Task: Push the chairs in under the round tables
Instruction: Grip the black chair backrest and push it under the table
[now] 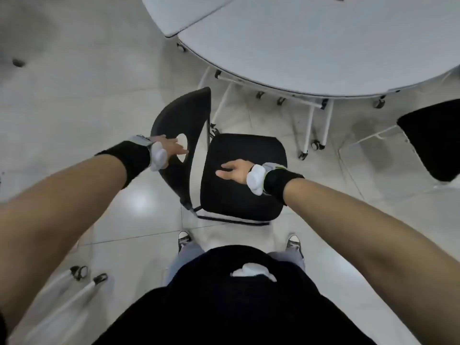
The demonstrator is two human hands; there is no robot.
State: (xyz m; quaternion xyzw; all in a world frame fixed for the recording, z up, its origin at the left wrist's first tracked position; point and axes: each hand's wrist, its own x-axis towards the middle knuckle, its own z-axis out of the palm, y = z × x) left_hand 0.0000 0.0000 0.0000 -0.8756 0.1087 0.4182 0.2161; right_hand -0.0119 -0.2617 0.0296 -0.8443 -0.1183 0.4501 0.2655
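Note:
A black chair [242, 155] stands on the floor right in front of me, turned sideways, its backrest to the left and its seat toward the right. My left hand [171, 146] lies on the backrest beside its handle hole, fingers spread over the edge. Over the seat, my right hand [235, 171] is flat with the fingers apart, touching or just above the cushion. The round white table [323, 53] is beyond the chair, its near edge a short way from the seat. The chair is outside the table's rim.
White table legs on castors [316, 145] stand under the near edge. A second black chair [433, 140] sits at the right edge. Another table's legs with castors [79, 272] are at lower left. My shoes [184, 239] are just behind the chair. Light tiled floor lies to the left.

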